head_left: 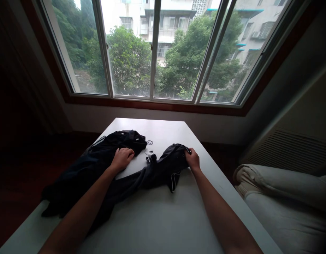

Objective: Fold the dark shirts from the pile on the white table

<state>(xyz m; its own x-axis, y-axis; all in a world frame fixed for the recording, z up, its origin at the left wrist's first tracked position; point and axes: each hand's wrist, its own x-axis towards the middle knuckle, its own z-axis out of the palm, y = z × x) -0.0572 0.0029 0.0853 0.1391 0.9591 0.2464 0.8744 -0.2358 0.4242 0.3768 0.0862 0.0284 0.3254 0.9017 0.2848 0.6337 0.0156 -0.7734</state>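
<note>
A dark garment with white piping (163, 169) stretches across the white table (165, 218) from the lower left to the right. My right hand (192, 159) is closed round its upper right end, near a white-trimmed edge. To the left lies a heap of dark clothing (83, 169) with light stripes at its far side. My left hand (122, 157) rests against the heap's right edge, palm down, fingers loosely together and slightly bent. Between the two garments are small ring-shaped items (149, 152), too small to name. My left forearm hides part of both garments.
The table stands before a wide window (152, 98) with a brown frame. On the right is a light padded seat or bedding (284, 190), beside a slatted vent panel (290, 148). A curtain (33, 70) hangs at the left. Dark floor (17, 169) shows left of the table.
</note>
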